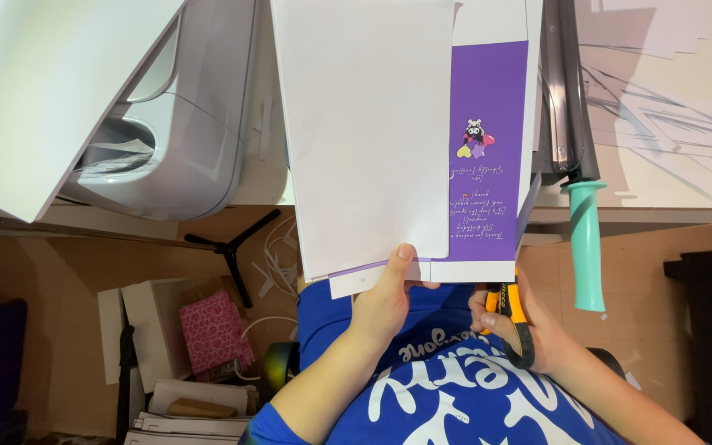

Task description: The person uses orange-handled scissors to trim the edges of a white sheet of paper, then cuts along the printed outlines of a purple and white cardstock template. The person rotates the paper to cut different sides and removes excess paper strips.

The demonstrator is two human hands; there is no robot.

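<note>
The left hand (385,301) is pinching the bottom edge of a stack of white and purple printed sheets (397,140), thumb on top. Just beside it, the right hand (521,325) is gripping orange-and-black scissors (511,317), fingers through the handles. Beyond the right hand, a paper cutter's teal handle (587,243) is overhanging the table (669,194).

The table (677,198) is light beige, w/ a straight front edge. On it, at the left, stands a grey-white printer (183,124) w/ its lid up. At the right lies a paper trimmer (566,91) w/ a dark blade arm; its teal handle (588,247) sticks out over the table edge. Beside the trimmer, at the far right, lie many thin white paper strips (669,124) and cut sheets, some overlapping.

Under the table is a brown floor (67,272). On it lie a pink patterned bag (214,332), white boxes (158,330) and a black stand (232,247).
</note>
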